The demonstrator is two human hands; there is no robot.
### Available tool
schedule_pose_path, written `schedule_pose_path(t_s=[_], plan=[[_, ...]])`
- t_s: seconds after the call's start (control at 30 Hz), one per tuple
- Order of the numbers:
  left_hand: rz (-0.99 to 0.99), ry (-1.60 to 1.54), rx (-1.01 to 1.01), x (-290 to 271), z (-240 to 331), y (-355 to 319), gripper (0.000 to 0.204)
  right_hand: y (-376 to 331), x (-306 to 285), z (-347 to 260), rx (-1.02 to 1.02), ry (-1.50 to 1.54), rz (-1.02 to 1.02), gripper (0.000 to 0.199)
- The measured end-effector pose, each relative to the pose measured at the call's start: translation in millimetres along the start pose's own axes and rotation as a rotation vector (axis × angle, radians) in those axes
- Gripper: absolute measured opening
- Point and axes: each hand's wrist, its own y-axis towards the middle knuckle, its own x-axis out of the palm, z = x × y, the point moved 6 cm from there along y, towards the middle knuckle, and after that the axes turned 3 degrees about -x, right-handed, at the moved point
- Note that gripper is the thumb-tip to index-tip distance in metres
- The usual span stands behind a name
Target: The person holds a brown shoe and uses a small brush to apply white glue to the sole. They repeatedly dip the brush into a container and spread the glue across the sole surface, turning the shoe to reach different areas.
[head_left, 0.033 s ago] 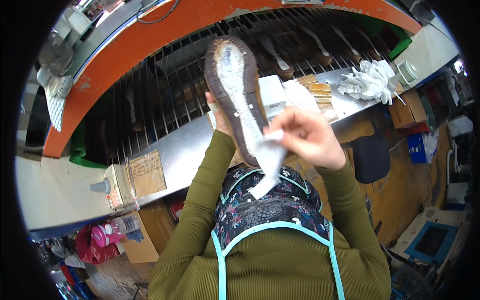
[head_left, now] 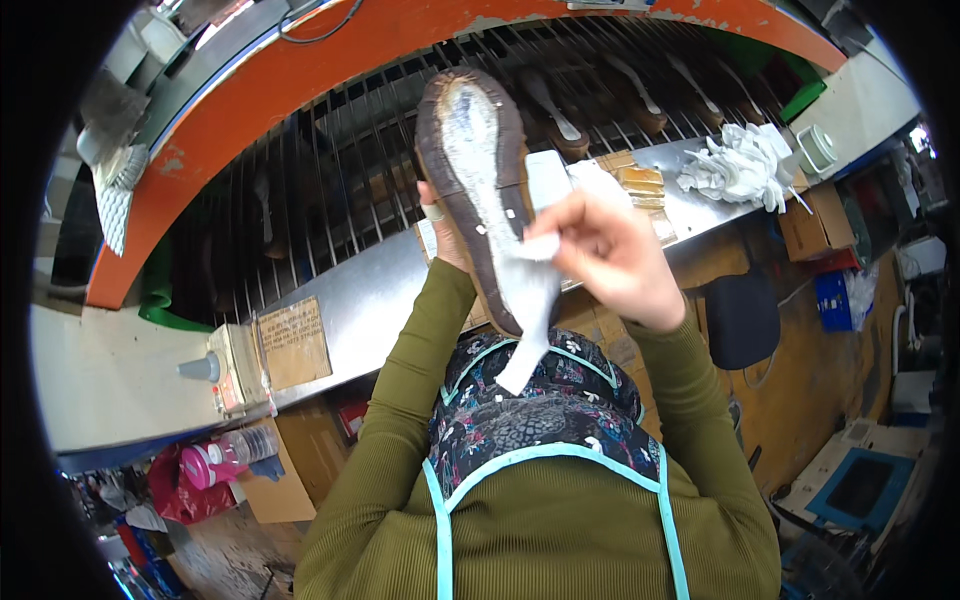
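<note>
My left hand (head_left: 446, 236) is wrapped around the far side of a brown shoe (head_left: 480, 165), mostly hidden behind it. The shoe is held up with its underside toward me, showing a whitish, rough middle strip and a dark brown margin. Small white bits stick to that underside. Between the thumb and fingers of my right hand (head_left: 618, 255) is pinched a limp white strip (head_left: 530, 310), cloth or paper, I cannot tell which. It lies across the lower part of the shoe and dangles over my patterned apron (head_left: 530, 430).
Beyond the metal ledge (head_left: 360, 300), more shoes (head_left: 565, 130) rest on a rack of rods (head_left: 320, 190) under an orange frame (head_left: 200, 150). Crumpled white paper (head_left: 735, 170), a white box (head_left: 547, 180) and cardboard (head_left: 292, 343) lie along the ledge. A dark stool (head_left: 742, 318) stands at right.
My right hand has shifted slightly up and left, and the pinched end of the white strip has come up over the shoe. The shoe has moved a little to the right.
</note>
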Motion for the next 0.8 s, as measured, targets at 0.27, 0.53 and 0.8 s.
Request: schedule_pose_path(t_s=[0.27,0.53,0.8], plan=[[-0.027,0.043,0.034,31,0,-19,0.103,70,-24,1,-0.315,-0.504,0.233,0.009],[-0.075,0.018,0.122,28,12,-27,0.104,98,-31,16,-0.356,-0.762,0.376,0.022],[-0.005,0.081,0.103,7,17,-33,0.100,81,-1,-13,-0.550,-0.937,0.246,0.033]])
